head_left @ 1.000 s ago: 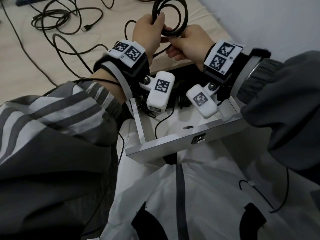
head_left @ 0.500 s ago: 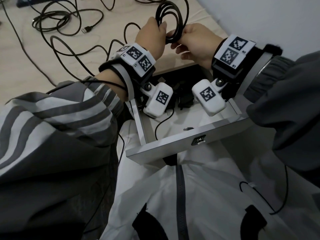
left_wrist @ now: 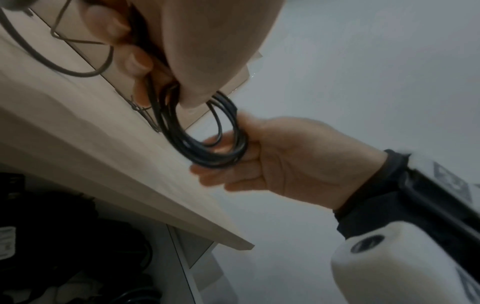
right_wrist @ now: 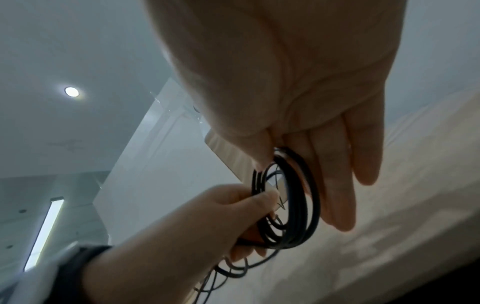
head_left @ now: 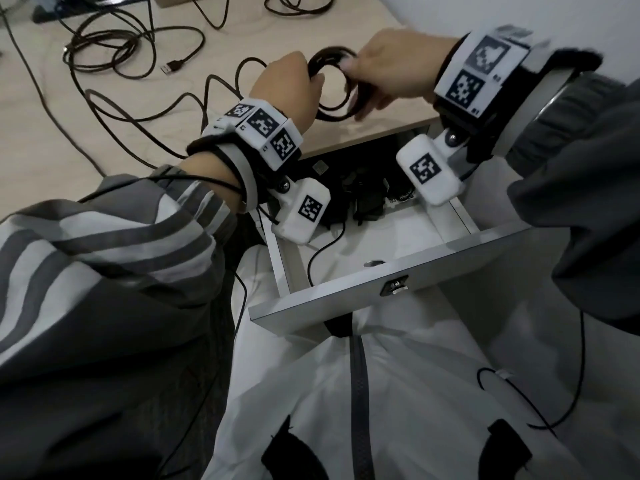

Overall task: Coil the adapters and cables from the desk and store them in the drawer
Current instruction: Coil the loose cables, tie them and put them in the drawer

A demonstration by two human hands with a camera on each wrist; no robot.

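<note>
Above the desk edge (head_left: 363, 135) at upper centre, over the open drawer (head_left: 346, 296), left hand (head_left: 287, 88) and right hand (head_left: 391, 69) both grip the black, tightly looped cable coil (head_left: 334, 86).

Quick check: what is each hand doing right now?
Left hand: fingers curled round the black cable coil, gripping it.
Right hand: thumb and forefinger pinch the coil's other side, remaining fingers extended.

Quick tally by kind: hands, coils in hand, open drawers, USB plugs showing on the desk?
hands: 2 (left hand, right hand, both holding the coil)
coiled cable: 1
open drawer: 1
USB plug on the desk: 1
Total: 5
</note>
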